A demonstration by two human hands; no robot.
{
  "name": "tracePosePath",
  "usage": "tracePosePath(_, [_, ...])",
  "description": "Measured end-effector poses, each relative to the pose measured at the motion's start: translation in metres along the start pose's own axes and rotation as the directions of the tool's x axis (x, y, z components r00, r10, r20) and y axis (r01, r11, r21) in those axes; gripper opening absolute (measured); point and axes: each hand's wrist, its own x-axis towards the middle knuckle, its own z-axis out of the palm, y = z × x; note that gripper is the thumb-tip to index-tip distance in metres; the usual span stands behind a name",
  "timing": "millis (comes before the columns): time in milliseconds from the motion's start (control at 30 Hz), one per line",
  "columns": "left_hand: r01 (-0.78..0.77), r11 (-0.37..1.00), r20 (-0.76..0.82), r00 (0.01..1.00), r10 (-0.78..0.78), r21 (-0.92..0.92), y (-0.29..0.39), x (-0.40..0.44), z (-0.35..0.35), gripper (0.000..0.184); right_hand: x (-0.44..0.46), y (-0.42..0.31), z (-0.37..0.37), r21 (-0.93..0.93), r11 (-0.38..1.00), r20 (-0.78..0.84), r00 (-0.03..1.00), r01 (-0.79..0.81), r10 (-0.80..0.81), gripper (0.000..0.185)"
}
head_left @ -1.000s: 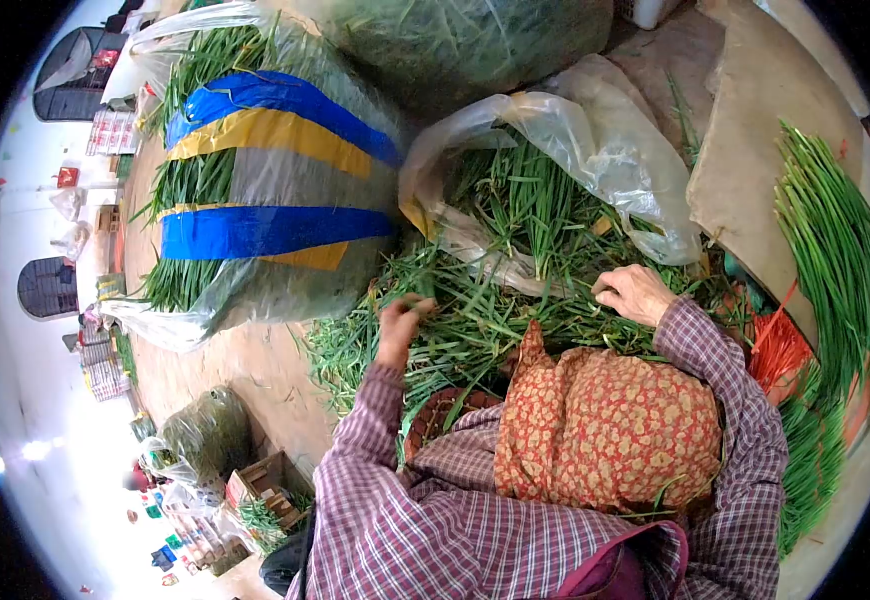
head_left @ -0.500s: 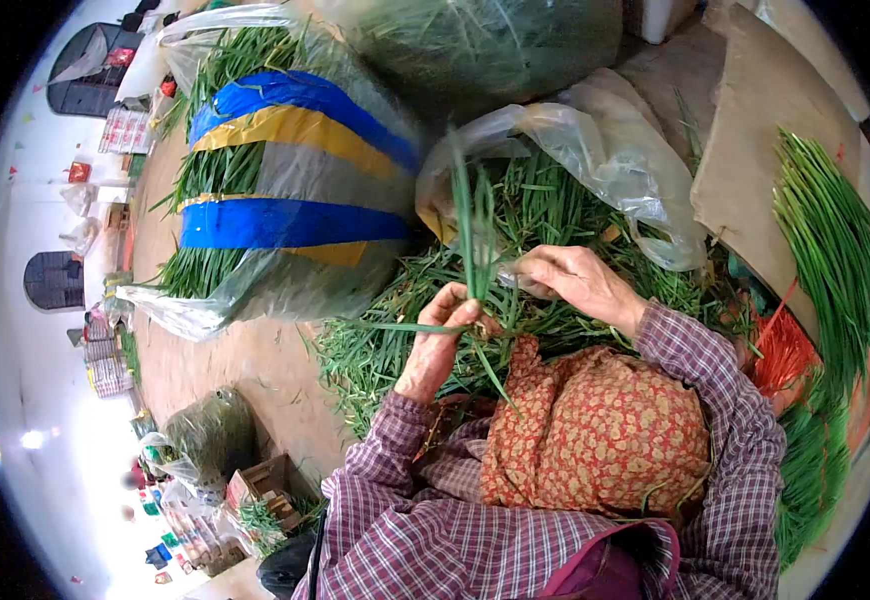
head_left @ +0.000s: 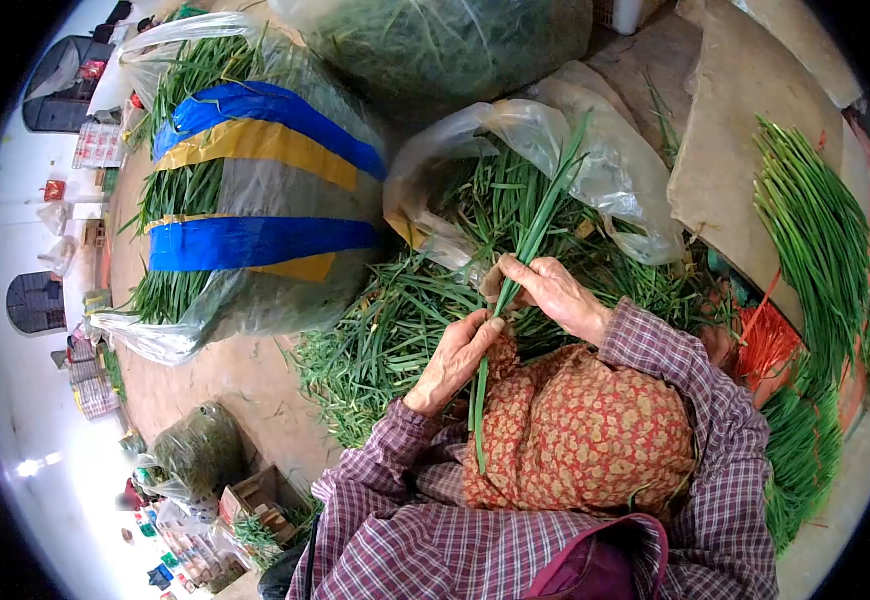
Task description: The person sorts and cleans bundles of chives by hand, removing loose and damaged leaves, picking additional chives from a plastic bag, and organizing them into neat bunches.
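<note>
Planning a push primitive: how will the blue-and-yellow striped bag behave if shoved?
The striped bag will probably dent before it slides, since its plastic looks thin and creased. Likely hefty but soft: it bulges with green leaves. Some leaves may spill if it tips, as they poke out along one side.

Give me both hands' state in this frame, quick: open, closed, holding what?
Left hand: closed, pinching the lower part of some long green leaves.
Right hand: closed, pinching the same leaves higher up.
</note>
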Motion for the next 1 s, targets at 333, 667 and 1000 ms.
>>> tracePosePath(333, [-0.062,0.995,-0.006,0.998,0.062,-0.075,0.008,-0.005,0.005,0.032,-0.01,-0.02,-0.001,-0.094,0.995,-0.08,0.997,-0.032,0.024,0.049])
tracePosePath(667, [-0.077,0.975,-0.095,0.991,0.099,0.209,-0.065,-0.038,-0.014,0.031,-0.038,-0.113,-0.026,-0.371,0.874,-0.386,0.803,0.315,-0.453,0.045])
tracePosePath(1000, [-0.096,0.555,-0.086,0.952,0.292,0.826,-0.103,-0.053,-0.103,0.038,-0.195,-0.214,-0.125,-0.239,0.707,-0.738,0.349,0.666,-0.578,0.032])
